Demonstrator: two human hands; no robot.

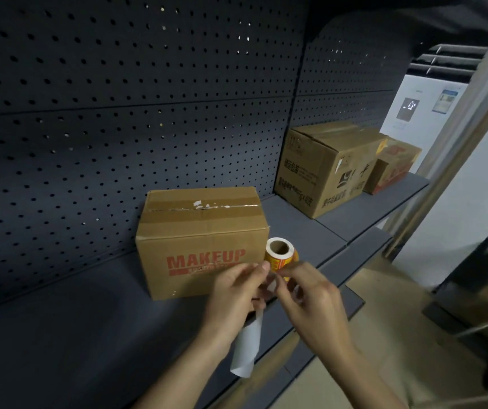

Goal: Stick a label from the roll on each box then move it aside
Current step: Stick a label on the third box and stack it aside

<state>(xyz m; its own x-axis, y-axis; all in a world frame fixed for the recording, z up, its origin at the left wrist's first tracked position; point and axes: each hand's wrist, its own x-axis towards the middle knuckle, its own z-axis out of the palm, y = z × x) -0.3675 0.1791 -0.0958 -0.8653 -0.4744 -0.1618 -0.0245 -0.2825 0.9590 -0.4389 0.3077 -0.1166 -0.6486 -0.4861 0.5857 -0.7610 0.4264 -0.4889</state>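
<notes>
Though brown, three boxes [201,240] [325,166] [396,166] (one roll [279,252])

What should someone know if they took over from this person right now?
Left hand grips the label roll; its white backing strip hangs below.
Right hand pinches at the roll's lower edge, apparently peeling a label.
The MAKEUP box sits on the shelf just behind the hands; no label shows on it.
A larger carton and a smaller box stand farther right; I cannot tell whether they are labelled.
Left to do: stick a label on the MAKEUP box and move it aside.
</notes>
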